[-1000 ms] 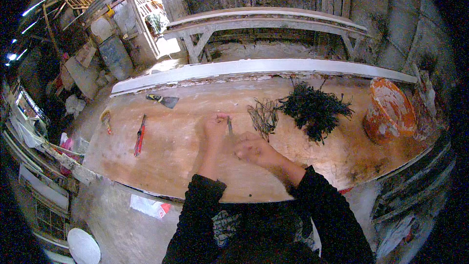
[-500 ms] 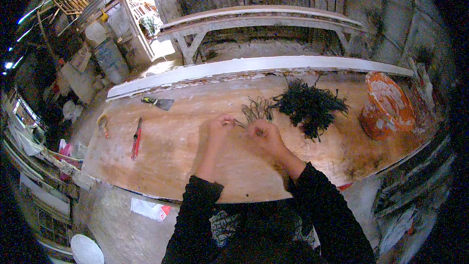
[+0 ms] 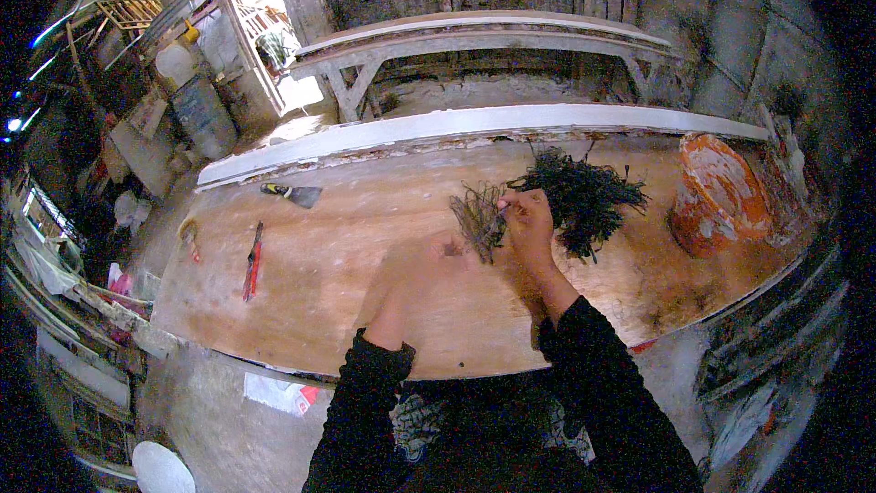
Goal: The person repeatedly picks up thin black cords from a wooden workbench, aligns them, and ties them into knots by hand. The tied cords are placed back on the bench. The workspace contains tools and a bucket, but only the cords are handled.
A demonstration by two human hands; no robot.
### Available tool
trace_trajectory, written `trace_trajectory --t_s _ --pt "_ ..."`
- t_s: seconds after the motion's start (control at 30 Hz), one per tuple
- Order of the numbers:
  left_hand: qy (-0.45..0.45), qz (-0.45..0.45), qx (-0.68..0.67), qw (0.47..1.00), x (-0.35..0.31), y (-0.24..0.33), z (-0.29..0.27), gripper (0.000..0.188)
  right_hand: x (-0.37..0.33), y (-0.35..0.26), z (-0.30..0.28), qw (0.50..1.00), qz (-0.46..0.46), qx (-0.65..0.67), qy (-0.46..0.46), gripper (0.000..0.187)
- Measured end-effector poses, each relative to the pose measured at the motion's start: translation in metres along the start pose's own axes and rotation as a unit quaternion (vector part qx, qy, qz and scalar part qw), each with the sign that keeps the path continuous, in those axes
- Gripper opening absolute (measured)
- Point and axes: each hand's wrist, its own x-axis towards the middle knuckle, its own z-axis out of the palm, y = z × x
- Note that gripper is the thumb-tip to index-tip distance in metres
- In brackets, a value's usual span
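Observation:
A small heap of thin brown-grey looped strands (image 3: pixel 479 219) lies at the middle of the wooden tabletop (image 3: pixel 319 310). Right beside it spreads a bigger pile of dark, nearly black strands (image 3: pixel 593 196). My right hand (image 3: pixel 531 219) is over the gap between the two, its thumb and fingers pinched together; what sits in the pinch is too small to make out. Just left of and nearer than the brown strands is my left hand (image 3: pixel 436 254), smeared by motion, so its fingers cannot be read.
An orange bucket (image 3: pixel 698 219) crusted with white stands at the right. To the left lie a putty knife (image 3: pixel 294 194), red-handled pliers (image 3: pixel 254 265) and a brush (image 3: pixel 190 239). A long white strip (image 3: pixel 474 121) runs along the far edge, with a bench (image 3: pixel 493 36) beyond.
My hands, close together earlier with a thin strand between them, are now apart. The right one has moved away and rightward toward the dark pile; the left one has come nearer and rightward.

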Motion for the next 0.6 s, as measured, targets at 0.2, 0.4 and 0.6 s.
trace_trajectory --t_s 0.2,0.4,0.6 --pt "0.288 0.008 0.061 0.956 0.009 -0.022 -0.020 0.004 -0.005 -0.028 -0.003 0.965 0.101 0.231 -0.071 0.008" --pt "0.446 0.057 -0.060 0.891 0.015 -0.044 -0.036 0.004 -0.038 -0.045 0.003 0.878 -0.001 0.250 -0.408 0.010" --pt "0.423 -0.043 0.072 0.902 0.010 -0.028 -0.035 0.006 -0.046 -0.054 0.010 0.813 0.078 0.348 -0.460 0.011"
